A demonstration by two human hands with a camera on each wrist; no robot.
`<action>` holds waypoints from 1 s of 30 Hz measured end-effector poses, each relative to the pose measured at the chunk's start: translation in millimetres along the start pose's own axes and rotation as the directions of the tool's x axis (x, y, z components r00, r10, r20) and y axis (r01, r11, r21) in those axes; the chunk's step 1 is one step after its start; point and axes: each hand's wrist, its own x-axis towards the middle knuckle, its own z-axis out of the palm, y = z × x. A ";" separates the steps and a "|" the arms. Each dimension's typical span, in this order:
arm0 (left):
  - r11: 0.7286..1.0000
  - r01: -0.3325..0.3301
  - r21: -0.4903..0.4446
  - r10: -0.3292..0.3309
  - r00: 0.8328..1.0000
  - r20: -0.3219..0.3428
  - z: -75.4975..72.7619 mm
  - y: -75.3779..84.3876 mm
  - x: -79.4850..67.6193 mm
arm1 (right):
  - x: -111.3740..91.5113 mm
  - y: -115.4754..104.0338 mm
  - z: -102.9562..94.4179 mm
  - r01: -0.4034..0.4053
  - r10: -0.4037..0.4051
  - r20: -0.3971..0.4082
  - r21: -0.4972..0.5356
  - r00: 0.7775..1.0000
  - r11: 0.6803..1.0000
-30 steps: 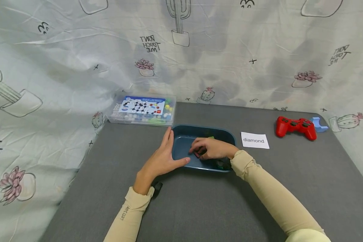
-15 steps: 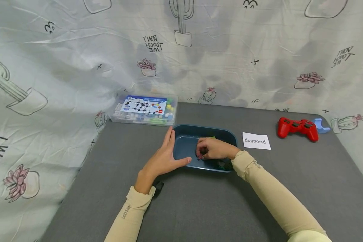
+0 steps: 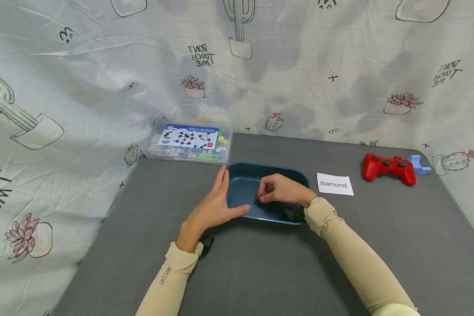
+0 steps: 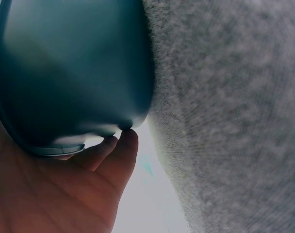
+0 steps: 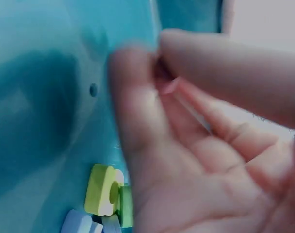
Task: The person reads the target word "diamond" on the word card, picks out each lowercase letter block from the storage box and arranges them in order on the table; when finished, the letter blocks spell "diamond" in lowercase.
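Observation:
A dark blue tray point(image 3: 242, 180) lies at the middle of the table in the head view. My left hand point(image 3: 211, 206) rests at its left end, fingers straight along the outer side and thumb reaching over the near rim. My right hand point(image 3: 286, 191) is over the inside of the tray and pinches a small reddish-pink piece point(image 5: 168, 86) between thumb and fingers, mostly hidden by them. In the right wrist view, a yellow-green block point(image 5: 100, 189) with a round hole, a green block point(image 5: 126, 206) and a blue block point(image 5: 75, 223) lie in the tray.
A clear box point(image 3: 187, 142) of small coloured parts stands behind the tray. Right of the tray lies a white card point(image 3: 335, 184) reading "diamond". A red game controller point(image 3: 389, 168) and a light blue piece point(image 3: 419, 165) sit at the far right. A patterned cloth hangs behind.
My right hand drew its fingers together on the reddish piece, then rose slightly. My left hand stayed at the tray's left end. The head view shifted a little.

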 end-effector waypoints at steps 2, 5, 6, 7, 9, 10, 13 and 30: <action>1.000 0.005 0.001 -0.005 1.000 0.001 -0.5 0.5 0.7 | -0.5 -2.2 -1.1 -0.011 0.011 0.002 0.105 1.000 0.994; 1.000 0.008 -0.001 -0.008 1.000 0.002 -1.4 0.9 1.3 | -1.0 -4.6 -2.5 0.006 -0.007 0.003 0.218 1.000 0.976; 1.000 0.009 -0.002 -0.009 1.000 0.003 -1.6 1.0 1.5 | -1.2 -5.5 -2.8 0.018 -0.018 -0.001 0.247 1.000 0.969; 1.000 0.007 -0.005 -0.007 1.000 0.004 -1.9 1.0 1.7 | -1.5 -5.9 -3.2 0.033 -0.032 -0.008 0.272 0.999 0.962; 1.000 0.007 -0.011 -0.006 1.000 0.007 -2.4 1.1 1.8 | -2.5 -6.4 -3.7 0.064 -0.060 -0.025 0.316 0.998 0.946; 1.000 0.007 -0.014 -0.007 1.000 0.009 -2.6 0.9 1.7 | -3.2 -6.8 -3.9 0.079 -0.070 -0.037 0.333 0.997 0.940; 1.000 0.006 -0.019 -0.005 1.000 0.017 -3.0 0.6 1.8 | -6.5 -8.4 -4.7 0.117 -0.092 -0.087 0.357 0.992 0.927; 1.000 0.017 0.004 -0.017 1.000 0.011 -0.8 1.8 3.5 | -38.9 -25.4 -15.0 0.236 -0.045 -0.359 0.509 0.932 0.827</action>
